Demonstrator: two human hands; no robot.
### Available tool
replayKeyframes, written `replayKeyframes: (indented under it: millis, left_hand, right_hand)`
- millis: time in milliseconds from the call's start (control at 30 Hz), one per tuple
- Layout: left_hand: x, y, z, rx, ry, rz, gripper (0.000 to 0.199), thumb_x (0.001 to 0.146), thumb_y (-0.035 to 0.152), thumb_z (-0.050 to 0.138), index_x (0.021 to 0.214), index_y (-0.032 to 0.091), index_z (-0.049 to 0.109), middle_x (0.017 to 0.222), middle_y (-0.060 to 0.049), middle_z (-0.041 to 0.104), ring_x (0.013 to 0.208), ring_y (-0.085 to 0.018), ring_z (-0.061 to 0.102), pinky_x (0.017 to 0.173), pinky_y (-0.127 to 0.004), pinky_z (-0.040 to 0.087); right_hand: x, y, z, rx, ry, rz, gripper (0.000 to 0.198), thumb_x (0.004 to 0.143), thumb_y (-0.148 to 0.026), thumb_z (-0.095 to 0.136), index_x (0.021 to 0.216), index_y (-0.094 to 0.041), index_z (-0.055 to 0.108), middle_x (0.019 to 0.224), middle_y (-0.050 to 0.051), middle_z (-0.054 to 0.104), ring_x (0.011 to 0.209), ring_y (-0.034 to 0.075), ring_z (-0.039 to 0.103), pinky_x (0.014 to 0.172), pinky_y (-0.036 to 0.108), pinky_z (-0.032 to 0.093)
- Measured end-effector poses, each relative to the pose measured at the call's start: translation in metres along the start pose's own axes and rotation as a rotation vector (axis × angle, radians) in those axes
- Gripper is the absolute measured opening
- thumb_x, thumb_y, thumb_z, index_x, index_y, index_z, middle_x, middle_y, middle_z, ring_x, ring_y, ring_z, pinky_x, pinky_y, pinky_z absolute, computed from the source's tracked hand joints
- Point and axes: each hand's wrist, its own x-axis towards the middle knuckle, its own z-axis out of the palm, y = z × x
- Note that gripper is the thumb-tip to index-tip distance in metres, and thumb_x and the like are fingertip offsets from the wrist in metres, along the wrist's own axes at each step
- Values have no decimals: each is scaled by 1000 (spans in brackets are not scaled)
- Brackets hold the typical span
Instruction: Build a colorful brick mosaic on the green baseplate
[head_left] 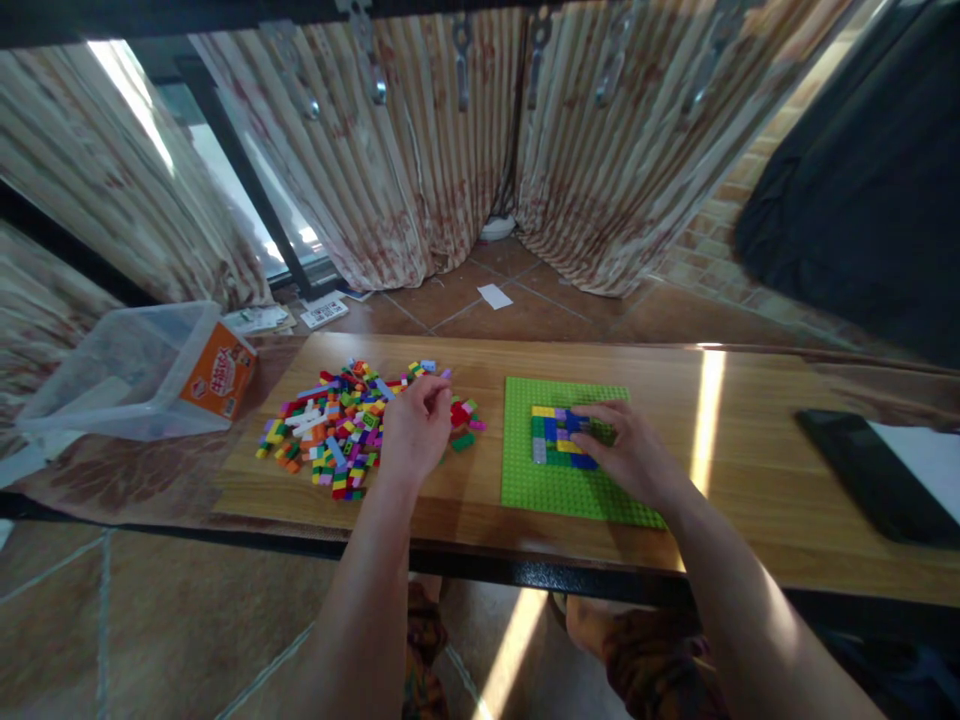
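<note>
A green baseplate lies on the wooden table with a block of built-up toy bricks in yellow, blue, green, grey and purple. My right hand reaches over the plate from the right, with thumb and forefinger closed around a dark blue brick at the right side of the build. My left hand hovers at the right part of a loose pile of bricks, its fingers curled together. Whatever those fingers may hold is hidden.
Left of the table lies a clear plastic bin with an orange label. A black flat device and white paper lie at the right end. Curtains hang behind, and the table's dark front edge runs before me.
</note>
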Motion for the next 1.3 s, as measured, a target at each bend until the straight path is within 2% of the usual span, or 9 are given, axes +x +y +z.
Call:
replayKeyframes:
  millis: [233, 433, 533, 700, 833, 1000, 1200, 1300]
  left_hand:
    - [2, -2, -6, -34, 32, -12, 17, 84, 22, 53, 85, 17, 70, 78, -3, 71, 72, -16, 64, 70, -27, 47]
    - [8, -13, -26, -69, 214, -116, 19, 82, 26, 55, 87, 16, 70, 75, -3, 71, 70, -16, 64, 66, -26, 49]
    - [9, -18, -30, -119, 247, -134, 20, 81, 26, 55, 90, 16, 70, 77, -4, 72, 70, -16, 65, 66, -25, 50]
    - [8, -16, -27, -101, 217, -114, 20, 82, 26, 54, 87, 16, 70, 78, -3, 71, 71, -16, 63, 65, -25, 48]
    - [6, -14, -26, -34, 128, -106, 20, 82, 25, 53, 84, 16, 71, 73, -2, 69, 68, -15, 60, 62, -24, 45]
    - [5, -14, -24, 1, 32, -63, 22, 82, 26, 52, 81, 15, 71, 68, -2, 66, 64, -15, 57, 59, -24, 41]
    - [6, -14, -22, 11, 16, -30, 21, 82, 25, 52, 81, 16, 70, 71, -2, 67, 66, -15, 58, 59, -24, 41]
    - [5, -8, -17, -68, -64, -49, 20, 82, 26, 54, 82, 15, 70, 67, -1, 66, 63, -14, 58, 59, -23, 41]
  right_hand:
    - [-1, 0, 0, -26, -27, -22, 25, 81, -38, 63, 98, -24, 74, 107, 9, 63, 100, 27, 60, 92, 47, 49]
    - [1, 8, 4, -22, -3, -42, 28, 79, -44, 65, 96, -24, 73, 106, 10, 65, 98, 28, 61, 91, 51, 49]
    - [2, 11, 6, -13, 3, -42, 29, 78, -48, 65, 94, -24, 72, 105, 10, 65, 95, 28, 61, 88, 50, 50]
    - [6, 10, 7, -21, 5, -43, 30, 77, -50, 67, 90, -23, 71, 101, 10, 66, 98, 29, 61, 88, 49, 50]
    - [7, 6, 7, -18, -1, -9, 31, 76, -50, 68, 89, -22, 71, 102, 11, 65, 98, 29, 61, 88, 48, 49]
    - [7, 3, 7, 3, 28, -1, 23, 80, -41, 60, 79, -21, 71, 102, 10, 64, 98, 27, 61, 90, 45, 48]
    - [7, 10, 4, -18, 57, 20, 24, 84, -30, 49, 82, -20, 71, 99, 10, 65, 93, 24, 62, 88, 42, 50]
    - [7, 10, 5, -60, 50, 27, 24, 84, -28, 49, 82, -19, 72, 100, 11, 65, 96, 25, 61, 92, 44, 48]
